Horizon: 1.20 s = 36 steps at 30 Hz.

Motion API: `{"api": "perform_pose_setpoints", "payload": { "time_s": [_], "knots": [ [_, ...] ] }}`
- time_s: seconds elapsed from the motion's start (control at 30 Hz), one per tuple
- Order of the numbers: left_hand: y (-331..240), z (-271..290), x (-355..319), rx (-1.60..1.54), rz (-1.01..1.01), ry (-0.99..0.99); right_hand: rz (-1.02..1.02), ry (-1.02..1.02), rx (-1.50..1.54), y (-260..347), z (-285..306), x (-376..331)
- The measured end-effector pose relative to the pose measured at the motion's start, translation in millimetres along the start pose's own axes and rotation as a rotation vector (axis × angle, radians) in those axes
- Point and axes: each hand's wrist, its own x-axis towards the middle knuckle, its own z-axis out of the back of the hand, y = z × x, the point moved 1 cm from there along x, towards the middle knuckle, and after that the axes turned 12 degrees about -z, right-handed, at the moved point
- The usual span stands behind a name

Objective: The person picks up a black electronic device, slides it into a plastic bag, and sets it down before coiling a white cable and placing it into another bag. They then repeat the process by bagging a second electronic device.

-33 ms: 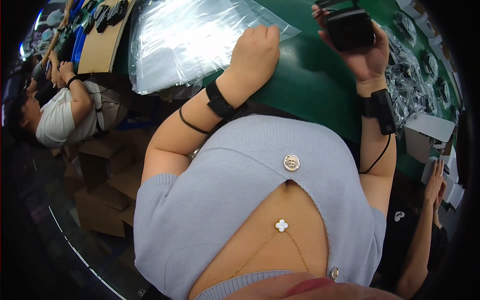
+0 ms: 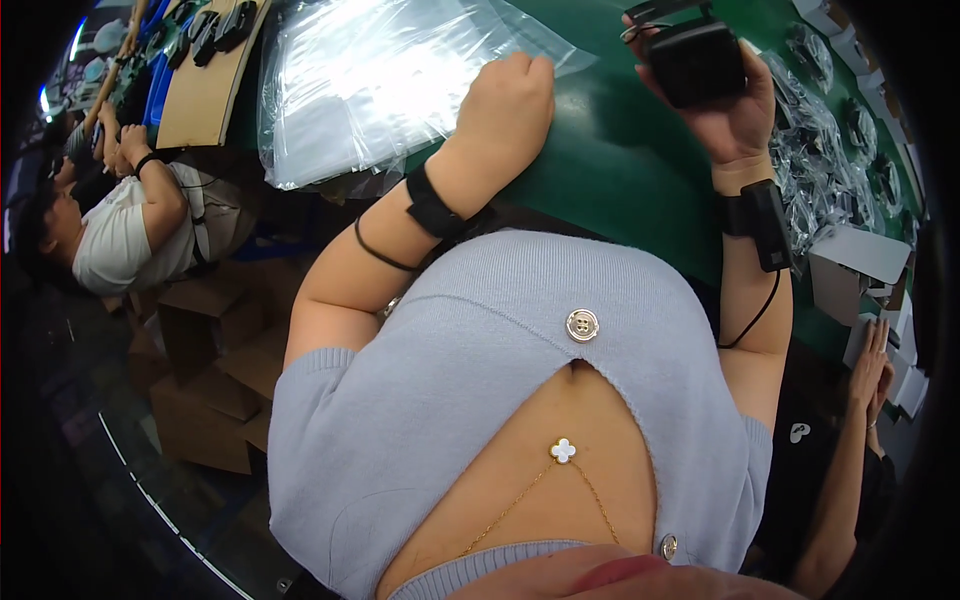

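My left hand (image 2: pixel 508 115) is curled closed at the right edge of a stack of clear plastic bags (image 2: pixel 345 125) on the green table (image 2: pixel 610 180). One bag's corner reaches out beyond the knuckles. The fingertips are tucked out of sight, so what they grip cannot be told. Palm up, my right hand (image 2: pixel 745 130) holds a black boxy device (image 2: pixel 697 65) above the table, thumb on its right side. A thin dark cable (image 2: pixel 636 32) shows by the fingers at the device's left, and a black part of it rises at the top edge.
Clear-wrapped items (image 2: pixel 825 160) lie heaped along the right, near an open white box (image 2: pixel 860 255). Another person's hands (image 2: pixel 872 370) are at the far right. A co-worker (image 2: pixel 130 235) is at left, beside a board (image 2: pixel 205 105) bearing black items. Cardboard boxes (image 2: pixel 205 400) stand lower left.
My left hand has shifted very slightly left, staying closed. The black device in my right hand has moved slightly left and down in the view.
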Motion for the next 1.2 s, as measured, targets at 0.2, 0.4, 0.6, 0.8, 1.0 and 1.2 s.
{"api": "perform_pose_setpoints", "payload": {
  "time_s": [0.2,0.4,0.6,0.8,1.0,1.2],
  "knots": [
    [4.7,20.5,1.8,-0.187,0.084,-0.045,-0.005,-0.024,-0.001,-1.7,18.7,2.9],
    [0.9,3.8,14.2,-0.220,0.185,0.173,0.019,0.060,0.041,-21.4,-0.4,3.5],
    [13.4,4.7,17.8,-0.807,0.487,0.360,0.112,-0.173,-0.029,-32.2,-6.5,9.1],
    [4.0,-2.2,23.8,-0.804,0.479,0.347,0.098,-0.035,0.006,-47.8,-10.3,10.0],
    [15.0,-8.7,20.4,-1.049,0.672,0.214,0.182,-0.225,-0.318,-61.2,-5.1,9.9],
    [40.6,5.0,15.1,-1.297,0.889,-0.055,0.066,-0.355,-1.050,-68.6,-7.8,10.3]
  ]
}}
